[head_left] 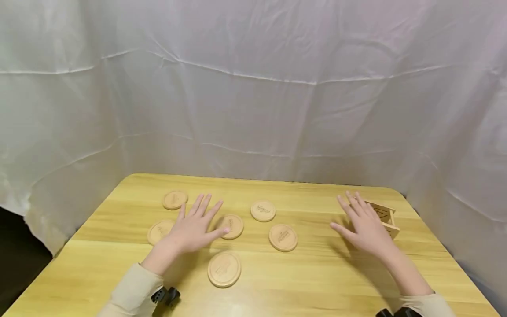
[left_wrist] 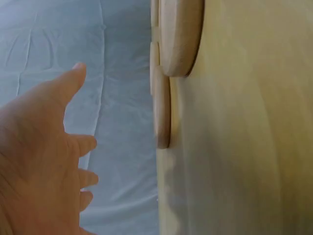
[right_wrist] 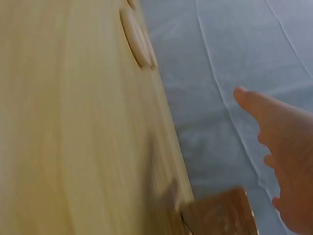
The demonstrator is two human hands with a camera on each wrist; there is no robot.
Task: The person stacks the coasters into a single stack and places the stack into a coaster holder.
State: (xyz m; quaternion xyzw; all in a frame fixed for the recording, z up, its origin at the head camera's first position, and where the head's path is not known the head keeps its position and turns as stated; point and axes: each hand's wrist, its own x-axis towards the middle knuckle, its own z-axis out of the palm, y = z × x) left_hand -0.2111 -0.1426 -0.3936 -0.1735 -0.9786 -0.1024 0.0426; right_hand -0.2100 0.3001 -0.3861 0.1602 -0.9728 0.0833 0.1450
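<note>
My left hand (head_left: 192, 231) hovers above the left part of the table with its fingers spread, holding nothing. Around it lie round wooden coasters with engraved faces: one at the back left (head_left: 175, 200), one partly behind the wrist (head_left: 159, 230), and one under the thumb (head_left: 233, 226). Nearer the front is another coaster (head_left: 224, 269). My right hand (head_left: 366, 229), fingers spread and also holding nothing, is raised over the right side. It partly hides a small wooden holder (head_left: 390, 220), whose brown side (right_wrist: 220, 213) shows in the right wrist view.
Two more coasters lie mid-table, one farther back (head_left: 263, 211) and one nearer (head_left: 283, 237). The yellow wood-grain table (head_left: 317, 281) has rounded far corners. Behind it hangs a pale creased curtain (head_left: 253, 110), which also runs along both sides.
</note>
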